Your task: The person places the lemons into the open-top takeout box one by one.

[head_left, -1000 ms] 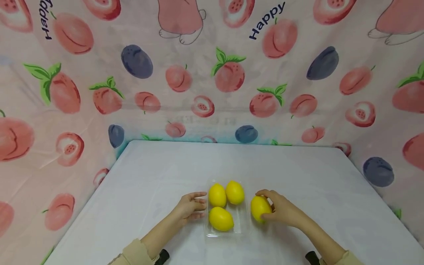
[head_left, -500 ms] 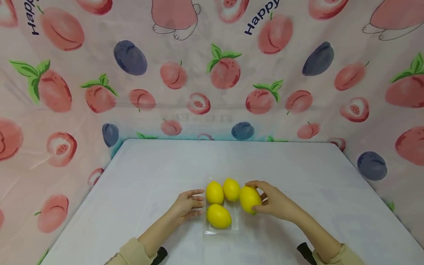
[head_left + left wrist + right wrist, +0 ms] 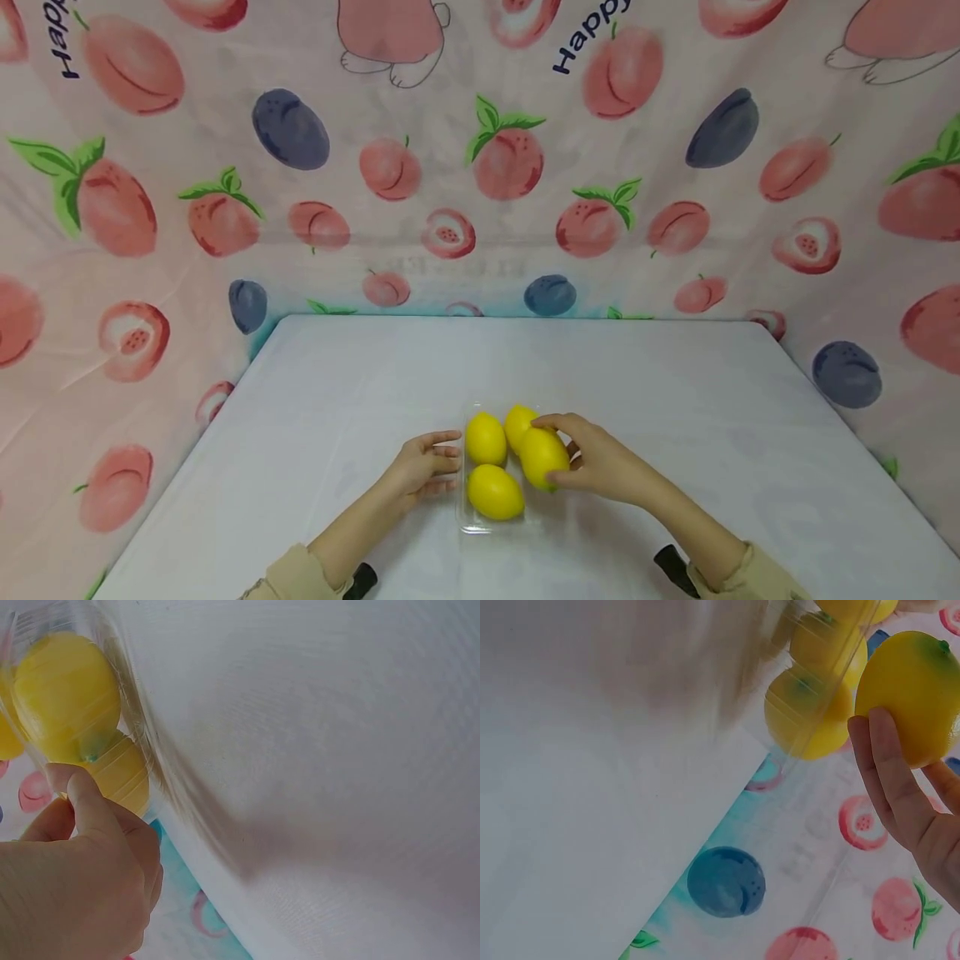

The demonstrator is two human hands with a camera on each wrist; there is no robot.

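Observation:
My right hand (image 3: 606, 457) grips a yellow lemon (image 3: 543, 459) between thumb and fingers, over the right part of a clear plastic tray (image 3: 480, 527). Held up in the right wrist view, that lemon (image 3: 911, 694) shows a green tip. Three more lemons sit in the tray: one at the front (image 3: 496, 492), one at back left (image 3: 486, 439), and one at back right (image 3: 517, 427), partly hidden by the held one. At the tray's left wall rests my left hand (image 3: 422, 471), its fingers extended and spread; in the left wrist view the hand (image 3: 97, 862) lies close against the plastic.
The white table (image 3: 360, 375) reaches back to a hanging cloth (image 3: 337, 275) printed with peaches and plums. Dark wrist straps or mounts (image 3: 675, 569) show beside the beige sleeves (image 3: 750, 575).
My right hand has carried the lemon leftward from the table beside the tray to above its right part. The left hand stays at the tray's left side. The head view has shifted slightly.

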